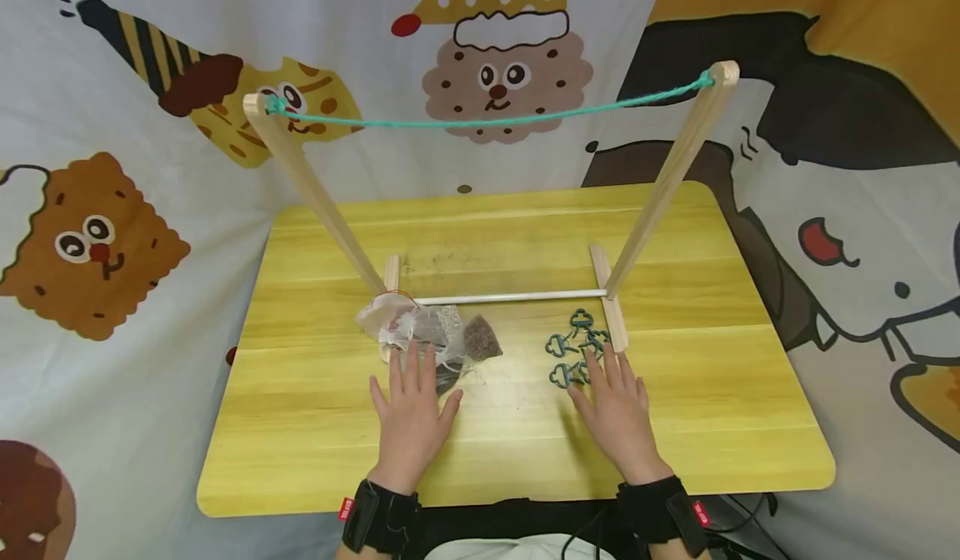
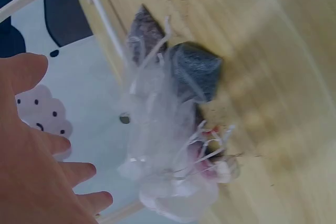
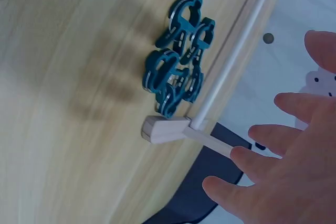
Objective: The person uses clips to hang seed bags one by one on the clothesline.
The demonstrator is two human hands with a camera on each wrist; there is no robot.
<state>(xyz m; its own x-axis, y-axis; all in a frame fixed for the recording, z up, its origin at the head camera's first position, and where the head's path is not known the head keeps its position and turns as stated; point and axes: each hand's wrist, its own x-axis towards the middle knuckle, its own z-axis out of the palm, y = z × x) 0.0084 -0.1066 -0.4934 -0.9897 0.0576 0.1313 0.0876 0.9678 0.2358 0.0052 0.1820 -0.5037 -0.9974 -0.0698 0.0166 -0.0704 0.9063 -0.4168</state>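
Note:
My left hand (image 1: pixel 408 427), fingers spread and straight, is just in front of a pile of small bags (image 1: pixel 427 327). In the left wrist view the pile has sheer white drawstring bags (image 2: pixel 157 124), a dark grey sachet (image 2: pixel 197 69) and a brown sachet (image 2: pixel 144 30); the palm is apart from them. My right hand (image 1: pixel 618 418), also spread, is beside several teal cloud-shaped clips (image 3: pixel 182 25) lying in a cluster. The right wrist view shows a gap between its fingers and the clips. Neither hand holds anything.
A wooden stand has a left post (image 1: pixel 318 189) and a right post (image 1: pixel 660 193), with a teal cord (image 1: pixel 450 124) strung between their tops. A white rod (image 1: pixel 510 297) joins their feet. The yellow wooden table (image 1: pixel 300 443) stands before a cartoon-printed cloth (image 1: pixel 337 27).

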